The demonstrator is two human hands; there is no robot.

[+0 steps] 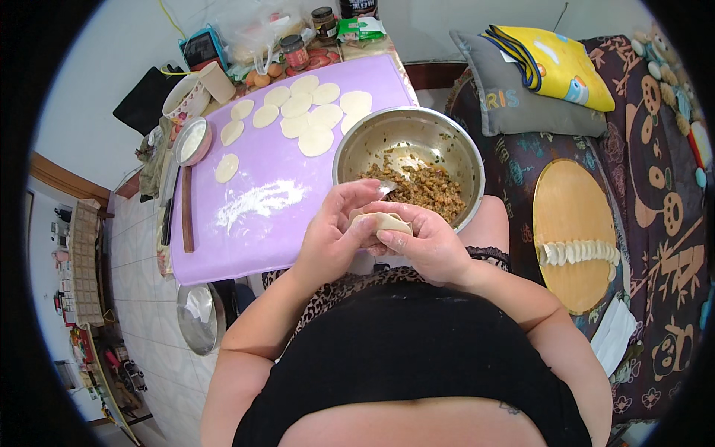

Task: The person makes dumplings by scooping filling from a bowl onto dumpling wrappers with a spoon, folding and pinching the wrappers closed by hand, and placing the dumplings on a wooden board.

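Observation:
A folded dumpling [388, 222] is held between both hands just in front of the steel bowl's near side. My left hand [342, 226] grips its left end, thumb on the near face. The thumb and fingers of my right hand [427, 237] pinch its right end and edge. Beside my left fingertips shows the metal end of a utensil [386, 188], probably a spoon; its handle is hidden, so whether I hold it I cannot tell. Minced filling [427, 193] lies in the steel bowl [455, 131]. Round dough wrappers [315, 141] are spread over a purple mat [279, 223].
White flour [260, 201] dusts the mat. At its left lie a wooden rolling pin [187, 218] and a bowl of flour [193, 142]. Jars [295, 53] and eggs [261, 79] stand behind. On the sofa at right, a round board [575, 207] bears a row of dumplings [581, 252].

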